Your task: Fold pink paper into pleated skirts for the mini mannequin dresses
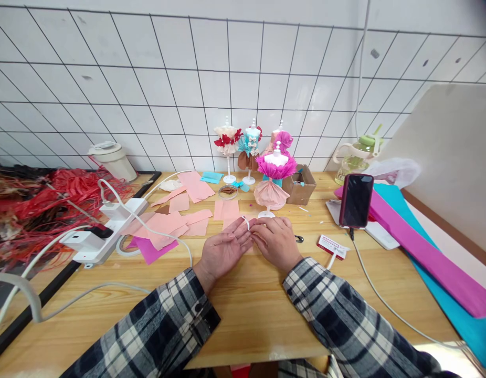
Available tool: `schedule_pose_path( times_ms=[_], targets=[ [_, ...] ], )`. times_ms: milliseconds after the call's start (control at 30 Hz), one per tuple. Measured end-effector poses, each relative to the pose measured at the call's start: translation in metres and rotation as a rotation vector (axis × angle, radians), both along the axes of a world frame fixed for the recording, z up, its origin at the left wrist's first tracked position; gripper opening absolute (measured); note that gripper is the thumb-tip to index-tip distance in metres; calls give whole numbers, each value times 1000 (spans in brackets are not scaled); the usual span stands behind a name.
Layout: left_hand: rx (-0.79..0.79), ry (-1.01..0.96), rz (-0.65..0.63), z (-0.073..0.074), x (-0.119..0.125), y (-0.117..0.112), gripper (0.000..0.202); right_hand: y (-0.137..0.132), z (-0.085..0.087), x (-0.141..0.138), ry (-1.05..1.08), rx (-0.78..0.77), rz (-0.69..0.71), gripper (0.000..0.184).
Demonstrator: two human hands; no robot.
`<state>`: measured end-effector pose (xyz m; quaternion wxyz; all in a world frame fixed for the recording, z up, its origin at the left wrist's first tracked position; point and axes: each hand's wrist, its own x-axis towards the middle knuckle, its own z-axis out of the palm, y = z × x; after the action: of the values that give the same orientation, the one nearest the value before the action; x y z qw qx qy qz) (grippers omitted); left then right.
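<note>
My left hand and my right hand meet at the middle of the wooden table, fingertips together. Between them they pinch a small white strip, over a piece of pink paper. The left palm faces up with its fingers curled; the right hand is knuckles up. Just beyond the hands stands a small mannequin in a magenta and pink paper dress. Three more dressed mannequins stand behind it by the tiled wall.
Pink paper pieces and a magenta piece lie left of the hands, by a white power strip with cables. A phone stands to the right, near magenta and teal paper rolls. A small cardboard box, red raffia.
</note>
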<state>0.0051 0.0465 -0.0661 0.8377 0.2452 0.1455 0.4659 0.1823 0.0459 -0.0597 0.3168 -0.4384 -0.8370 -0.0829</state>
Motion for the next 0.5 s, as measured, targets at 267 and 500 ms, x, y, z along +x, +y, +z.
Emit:
schedule_pose_path(
  times_ms=[267,500],
  targets=[
    [-2,65,57,-2,6,-3,55,0,-2,1,88,8,-41,24],
    [20,70,8,2,9,-6,67,0,-1,0,103,13,-57,20]
  ],
)
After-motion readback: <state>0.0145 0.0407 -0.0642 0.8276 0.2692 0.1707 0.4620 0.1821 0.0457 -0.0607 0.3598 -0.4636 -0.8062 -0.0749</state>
